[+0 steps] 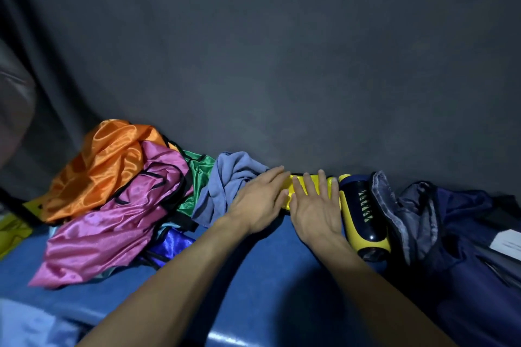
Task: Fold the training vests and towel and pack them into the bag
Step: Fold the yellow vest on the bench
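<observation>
A folded yellow vest lies on the blue surface against the dark wall. My left hand and my right hand press flat on it, fingers straight, side by side. Left of them sits a crumpled grey-blue towel. Further left is a loose pile of vests: orange, pink, green and blue. The dark navy bag lies open at the right.
A yellow and black bottle lies between my right hand and the bag. The blue surface runs toward me under my forearms. A grey curtain hangs at the left. Something yellow shows at the left edge.
</observation>
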{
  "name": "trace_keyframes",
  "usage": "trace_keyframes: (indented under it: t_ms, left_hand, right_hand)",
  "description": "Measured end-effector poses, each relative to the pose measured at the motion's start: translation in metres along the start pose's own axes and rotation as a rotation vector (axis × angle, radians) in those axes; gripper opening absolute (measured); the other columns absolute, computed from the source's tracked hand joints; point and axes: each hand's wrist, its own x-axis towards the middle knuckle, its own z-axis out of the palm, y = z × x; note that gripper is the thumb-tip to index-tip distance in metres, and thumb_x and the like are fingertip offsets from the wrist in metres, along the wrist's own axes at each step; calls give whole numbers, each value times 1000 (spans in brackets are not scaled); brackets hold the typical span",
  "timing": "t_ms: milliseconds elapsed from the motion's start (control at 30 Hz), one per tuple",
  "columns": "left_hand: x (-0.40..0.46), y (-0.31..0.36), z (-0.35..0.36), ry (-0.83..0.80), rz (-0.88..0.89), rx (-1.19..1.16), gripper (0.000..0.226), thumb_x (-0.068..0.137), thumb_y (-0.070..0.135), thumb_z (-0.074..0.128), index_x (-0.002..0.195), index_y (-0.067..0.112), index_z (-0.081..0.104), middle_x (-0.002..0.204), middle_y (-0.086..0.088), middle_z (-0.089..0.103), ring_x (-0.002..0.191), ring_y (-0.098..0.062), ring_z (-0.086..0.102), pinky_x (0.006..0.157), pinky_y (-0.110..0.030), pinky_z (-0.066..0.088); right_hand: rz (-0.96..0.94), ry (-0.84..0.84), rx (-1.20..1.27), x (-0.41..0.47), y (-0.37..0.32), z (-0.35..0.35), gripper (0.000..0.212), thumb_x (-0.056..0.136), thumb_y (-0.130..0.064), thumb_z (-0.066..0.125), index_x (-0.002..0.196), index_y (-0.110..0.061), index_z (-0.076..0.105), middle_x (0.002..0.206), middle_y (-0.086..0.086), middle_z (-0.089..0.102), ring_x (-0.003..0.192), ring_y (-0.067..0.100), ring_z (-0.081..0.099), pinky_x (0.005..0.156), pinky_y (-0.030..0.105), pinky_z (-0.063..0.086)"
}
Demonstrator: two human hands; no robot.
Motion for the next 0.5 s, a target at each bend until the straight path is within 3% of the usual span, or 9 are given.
trace_keyframes:
  t_ms: [100,200,300,367,433,500]
  left_hand:
    - [-20,-4,-29,46,88,27,42,107,33,41,145,19,52,156,0,45,139,-18,45,110,-39,43]
    - [-48,-20,-65,108,128,64,35,103,33,42,131,21,60,135,3,59,123,-19,55,100,-39,48]
    - [-80,-41,-98,196,87,161,28,99,30,47,119,21,64,117,0,64,107,-24,60,89,-41,51]
    - [-101,-57,-124,319,-15,229,22,95,25,55,112,20,68,107,-1,66,98,-28,62,81,-39,51]
    - [-119,-76,-150,442,-192,328,21,90,23,66,111,20,69,105,-4,66,96,-32,62,78,-40,51]
    - [-134,-95,-172,450,-465,439,37,87,34,73,120,19,64,116,-8,62,104,-37,59,82,-46,52]
  right_hand:
    - [-27,2,-171,0,-8,-8,58,107,-39,22,161,-19,26,167,6,26,154,42,11,122,59,-11]
    - [-59,63,-219,1,-14,-22,45,97,-23,50,136,-6,60,130,10,59,124,39,46,122,58,17]
    - [-60,190,-116,5,-24,-38,33,74,-11,71,105,1,73,94,17,67,97,42,59,107,61,41]
    - [-135,268,-51,1,-43,-54,26,69,-14,74,92,-1,73,84,18,66,85,42,62,92,58,52]
    - [-273,294,27,-5,-72,-71,22,74,-20,61,86,-6,72,80,16,65,78,39,62,79,50,55]
    - [-398,246,100,-12,-102,-86,26,83,-21,58,100,-7,72,95,15,69,89,39,62,82,46,53]
